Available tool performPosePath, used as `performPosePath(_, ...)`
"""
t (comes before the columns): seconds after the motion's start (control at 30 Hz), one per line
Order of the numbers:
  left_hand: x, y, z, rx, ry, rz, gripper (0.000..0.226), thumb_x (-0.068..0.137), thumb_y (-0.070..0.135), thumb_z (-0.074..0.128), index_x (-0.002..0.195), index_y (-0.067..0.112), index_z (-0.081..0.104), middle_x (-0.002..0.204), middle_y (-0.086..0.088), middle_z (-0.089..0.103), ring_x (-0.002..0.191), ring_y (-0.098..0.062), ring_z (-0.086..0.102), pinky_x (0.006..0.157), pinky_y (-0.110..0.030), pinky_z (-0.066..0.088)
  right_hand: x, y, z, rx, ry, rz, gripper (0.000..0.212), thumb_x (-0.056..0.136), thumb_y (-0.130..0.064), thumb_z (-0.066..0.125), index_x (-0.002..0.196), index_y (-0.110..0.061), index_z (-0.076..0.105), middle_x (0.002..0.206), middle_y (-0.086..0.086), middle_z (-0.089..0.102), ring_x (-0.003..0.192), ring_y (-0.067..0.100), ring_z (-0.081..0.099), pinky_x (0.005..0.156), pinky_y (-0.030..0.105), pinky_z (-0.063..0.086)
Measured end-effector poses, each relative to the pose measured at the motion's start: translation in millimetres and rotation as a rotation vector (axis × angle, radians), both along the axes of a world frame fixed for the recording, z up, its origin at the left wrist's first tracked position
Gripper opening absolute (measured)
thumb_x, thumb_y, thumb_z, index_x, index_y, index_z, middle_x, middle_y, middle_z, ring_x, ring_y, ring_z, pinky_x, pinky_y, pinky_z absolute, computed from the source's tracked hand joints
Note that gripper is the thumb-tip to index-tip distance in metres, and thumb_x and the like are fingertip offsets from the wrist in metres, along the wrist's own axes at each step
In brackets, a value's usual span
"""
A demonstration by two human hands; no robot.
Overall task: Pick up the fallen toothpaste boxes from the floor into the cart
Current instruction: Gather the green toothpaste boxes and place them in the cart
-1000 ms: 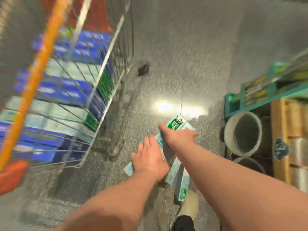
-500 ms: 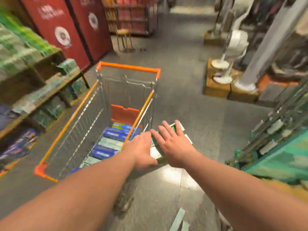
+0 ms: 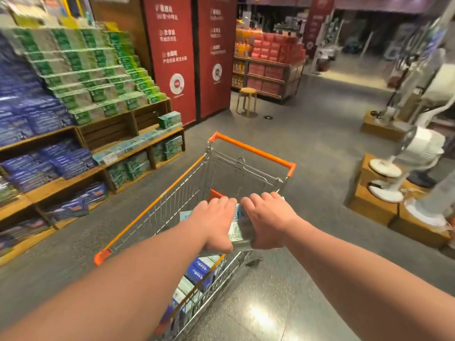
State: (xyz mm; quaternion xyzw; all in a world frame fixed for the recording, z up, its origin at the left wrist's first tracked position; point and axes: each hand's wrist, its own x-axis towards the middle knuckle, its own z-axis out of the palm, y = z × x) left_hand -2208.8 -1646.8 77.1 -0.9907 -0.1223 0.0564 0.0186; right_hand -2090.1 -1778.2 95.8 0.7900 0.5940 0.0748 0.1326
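I hold a bundle of pale toothpaste boxes (image 3: 240, 226) between both hands, above the wire shopping cart (image 3: 248, 150) with orange rims. My left hand (image 3: 215, 223) grips the bundle's left side, fingers curled over the top. Fingers of my right hand (image 3: 267, 219) curl over its right side in the same way. The bundle hovers over the cart's near right rim. Inside the cart lie several blue and pale toothpaste boxes (image 3: 199, 271), seen under my left forearm. No boxes on the floor are in view.
Wooden shelves (image 3: 81, 134) stacked with green and blue packs stand to the left. Red pillars (image 3: 189, 57) and a small wooden stool (image 3: 247, 99) lie ahead. White fans on wooden crates (image 3: 384, 198) stand at the right. Grey floor surrounds the cart.
I rose from the floor with the boxes. Both hands lifted the bundle from the ground to above the cart, and their fingers have curled over it.
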Motion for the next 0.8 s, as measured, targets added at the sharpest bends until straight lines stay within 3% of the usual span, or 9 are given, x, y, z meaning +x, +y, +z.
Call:
performPosePath(0.27, 90.6, 105.1, 5.7, -0.032, -0.032, -0.058, 0.105, 0.064, 0.067, 0.075, 0.142, 0.012, 0.031, 0.13, -0.008, 0.05, 0.12, -0.031, 0.052, 0.103, -0.044, 0.043, 89.6, 95.2, 9.6, -0.017, -0.047, -0.036, 0.079, 0.052, -0.074, 0.066, 0.109, -0.02, 0.049, 0.098, 0.0, 0.059, 0.09, 0.028, 0.063, 0.082, 0.039, 0.044)
performPosePath(0.4, 137.5, 137.5, 8.0, 0.015, -0.014, -0.061, 0.091, 0.065, 0.064, 0.075, 0.131, 0.014, 0.037, 0.122, -0.006, 0.053, 0.111, -0.032, 0.059, 0.095, -0.044, 0.047, 135.4, 126.1, 9.4, -0.018, -0.038, -0.04, 0.08, 0.053, -0.073, 0.063, 0.111, -0.02, 0.048, 0.101, 0.0, 0.058, 0.092, 0.029, 0.062, 0.082, 0.04, 0.044)
performPosePath(0.63, 212.7, 145.3, -23.2, -0.012, 0.036, 0.06, 0.089, 0.069, 0.061, 0.074, 0.134, 0.014, 0.037, 0.125, -0.005, 0.052, 0.115, -0.03, 0.057, 0.096, -0.043, 0.044, 229.8, 148.8, -23.6, -0.039, 0.007, 0.082, 0.085, 0.055, -0.076, 0.065, 0.117, -0.021, 0.045, 0.109, 0.001, 0.056, 0.098, 0.029, 0.059, 0.082, 0.042, 0.04)
performPosePath(0.8, 244.4, 144.7, -34.7, 0.012, 0.151, 0.182, 0.094, 0.064, 0.056, 0.079, 0.139, 0.018, 0.036, 0.129, -0.003, 0.053, 0.12, -0.027, 0.054, 0.1, -0.041, 0.042, 261.1, 153.5, -63.7, -0.009, 0.18, 0.07, 0.086, 0.058, -0.076, 0.067, 0.117, -0.019, 0.041, 0.114, 0.003, 0.054, 0.103, 0.031, 0.056, 0.083, 0.046, 0.038)
